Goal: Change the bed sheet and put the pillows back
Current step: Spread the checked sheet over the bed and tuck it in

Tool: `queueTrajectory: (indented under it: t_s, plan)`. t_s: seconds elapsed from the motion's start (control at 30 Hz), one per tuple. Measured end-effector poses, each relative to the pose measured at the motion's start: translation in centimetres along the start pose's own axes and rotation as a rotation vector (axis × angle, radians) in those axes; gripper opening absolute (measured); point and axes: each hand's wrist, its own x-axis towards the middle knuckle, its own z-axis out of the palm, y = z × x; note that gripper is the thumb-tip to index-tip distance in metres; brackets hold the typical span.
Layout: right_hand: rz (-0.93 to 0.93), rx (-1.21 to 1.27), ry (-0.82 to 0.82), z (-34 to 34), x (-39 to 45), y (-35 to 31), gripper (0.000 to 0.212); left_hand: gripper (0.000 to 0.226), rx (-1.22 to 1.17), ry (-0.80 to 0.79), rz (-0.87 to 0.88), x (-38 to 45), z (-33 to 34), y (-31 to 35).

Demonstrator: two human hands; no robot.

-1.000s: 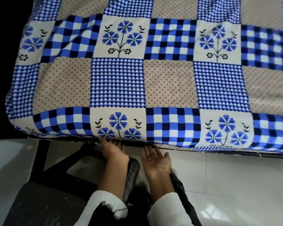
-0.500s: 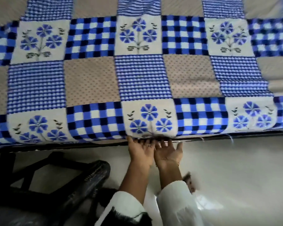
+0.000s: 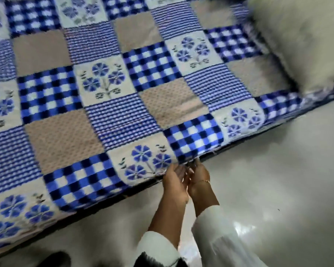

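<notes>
Now our blue patchwork bed sheet covers the whole bed top. Our left hand and right hand sit close together at its near edge, fingers reaching under; we cannot tell if they pinch it. A pillow lies far right. Tucking looks nearly done.

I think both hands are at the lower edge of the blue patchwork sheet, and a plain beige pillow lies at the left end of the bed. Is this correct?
Not quite. In the head view the pillow lies at the right end of the bed, not the left. The rest holds: the left hand and right hand are together at the lower edge of the sheet.
</notes>
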Motion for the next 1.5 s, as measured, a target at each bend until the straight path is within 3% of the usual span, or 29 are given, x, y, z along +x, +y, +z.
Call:
queueTrajectory:
  t_s: [0.1,0.23,0.3,0.33,0.4,0.47,0.57,0.63,0.73,0.83,0.9,0.93,0.97,1.03,1.1,1.2,1.23,1.3,1.33,1.4,1.43,1.47,1.5]
  plan:
    - [-0.051,0.049,0.015,-2.0,1.7,-5.4,0.02,0.015,0.341,-0.059,0.18,-0.5,6.4,-2.5]
    - [-0.165,0.064,0.072,-4.1,4.8,-11.4,0.015,0.014,1.237,-0.157,0.894,0.8,14.7,-3.8]
    - [-0.293,0.025,0.144,-4.8,6.8,-14.5,0.025,0.027,1.579,-0.243,1.309,2.7,17.9,-3.3]
    - [-0.357,-0.008,0.171,-5.3,7.7,-16.1,0.03,0.035,1.753,-0.278,1.421,3.8,19.5,-3.0]
    - [-0.428,-0.028,0.196,-6.2,9.8,-19.7,0.04,0.056,2.168,-0.283,1.419,6.5,22.3,-2.9]
    - [-0.443,-0.053,0.22,-7.0,12.0,-22.9,0.04,0.072,2.435,-0.328,1.426,8.4,24.8,-3.2]
    - [-0.414,-0.065,0.376,-8.2,15.7,-27.2,0.01,0.081,2.649,-0.622,1.337,10.4,29.0,-5.1]
    - [-0.381,-0.053,0.495,-8.7,17.0,-30.4,0.004,0.073,2.722,-0.766,1.389,10.8,31.8,-7.8]
    - [-0.37,-0.027,0.554,-9.5,18.4,-34.7,0.006,0.047,2.622,-1.012,1.253,8.5,36.2,-11.8]
    - [-0.39,0.008,0.569,-11.1,19.0,-38.6,0.019,0.077,2.204,-0.962,1.061,7.1,39.1,-14.9]
    - [-0.402,0.005,0.546,-12.9,19.1,-41.4,0.025,0.051,2.114,-0.942,0.907,6.5,40.5,-17.1]
    - [-0.41,-0.004,0.522,-13.6,19.0,-42.6,0.026,0.041,2.145,-0.927,0.979,6.0,41.1,-18.1]
    - [-0.423,-0.003,0.503,-14.7,19.2,-43.8,0.028,0.039,2.146,-0.931,1.037,5.9,42.1,-19.4]
    - [-0.445,0.006,0.473,-16.9,19.6,-46.3,0.031,0.058,2.039,-0.903,0.917,5.5,44.2,-21.8]
    - [-0.489,0.022,0.431,-18.7,20.7,-48.6,0.032,0.057,2.266,-0.903,0.89,5.6,47.6,-23.5]
    - [-0.572,-0.021,0.382,-22.0,23.1,-53.3,0.032,0.047,2.653,-0.917,1.294,7.0,53.3,-27.3]
    - [-0.614,-0.111,0.369,-22.9,24.1,-54.7,0.033,0.046,2.749,-0.935,1.338,7.8,54.9,-28.2]
    - [-0.672,-0.258,0.322,-22.8,24.5,-56.0,0.037,0.037,2.777,-0.936,1.399,7.2,56.8,-27.6]
    - [-0.623,-0.279,0.286,-25.7,28.3,-59.2,0.04,0.034,2.791,-0.918,1.445,8.5,60.9,-31.6]
    - [-0.584,-0.39,0.178,-26.1,29.8,-61.1,0.045,0.044,2.926,-0.898,1.291,7.7,63.7,-32.6]
    - [-0.541,-0.396,0.121,-25.9,30.5,-61.6,0.044,0.048,2.98,-0.872,1.314,8.0,64.7,-32.8]
    - [-0.486,-0.449,0.097,-25.7,30.9,-62.1,0.041,0.048,2.945,-0.867,1.375,8.4,65.8,-33.2]
    - [-0.46,-0.51,0.065,-26.0,31.5,-62.4,0.036,0.044,2.867,-0.82,1.319,8.3,67.1,-33.6]
